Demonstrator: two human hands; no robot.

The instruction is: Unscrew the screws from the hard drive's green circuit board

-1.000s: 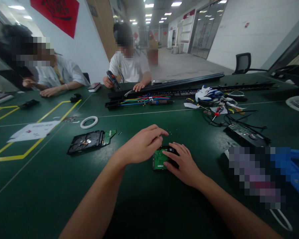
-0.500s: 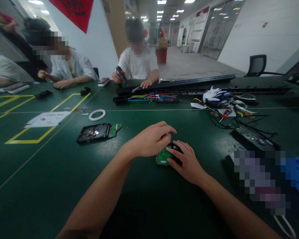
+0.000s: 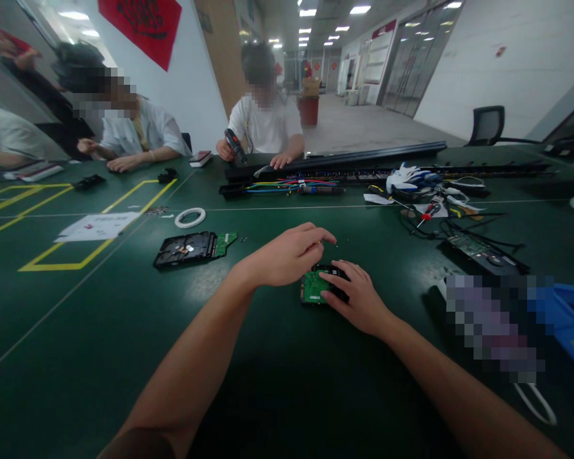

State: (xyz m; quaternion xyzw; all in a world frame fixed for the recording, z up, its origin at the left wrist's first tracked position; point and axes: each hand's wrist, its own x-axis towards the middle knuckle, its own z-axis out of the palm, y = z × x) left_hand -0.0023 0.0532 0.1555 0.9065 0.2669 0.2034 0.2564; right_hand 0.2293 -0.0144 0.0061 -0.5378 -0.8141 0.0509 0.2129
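Observation:
A hard drive (image 3: 312, 288) lies on the green table in front of me, its green circuit board facing up. My right hand (image 3: 356, 294) is over its right side, fingers spread across the black part and thumb on the board, gripping it against the table. Just beyond its upper left edge hovers my left hand (image 3: 294, 254), index finger stretched out and apart from the thumb, the other fingers curled. A tiny bright piece, perhaps a screw (image 3: 337, 246), lies by that index fingertip. Farther left rests an opened black drive casing (image 3: 184, 248) with a green board (image 3: 226, 243) at its end.
A white tape roll (image 3: 190, 217) and a paper sheet (image 3: 98, 227) lie to the left. Across the table, a person holds a power drill (image 3: 234, 144) beside long black rails and coloured wires. Gloves (image 3: 409, 178), a screwdriver (image 3: 428, 213), cables and a blue bin (image 3: 567, 319) are at right.
The head view has shifted slightly. My left index finger looks a little straighter, and a tiny bright piece shows by its tip. The right hand stays on the hard drive.

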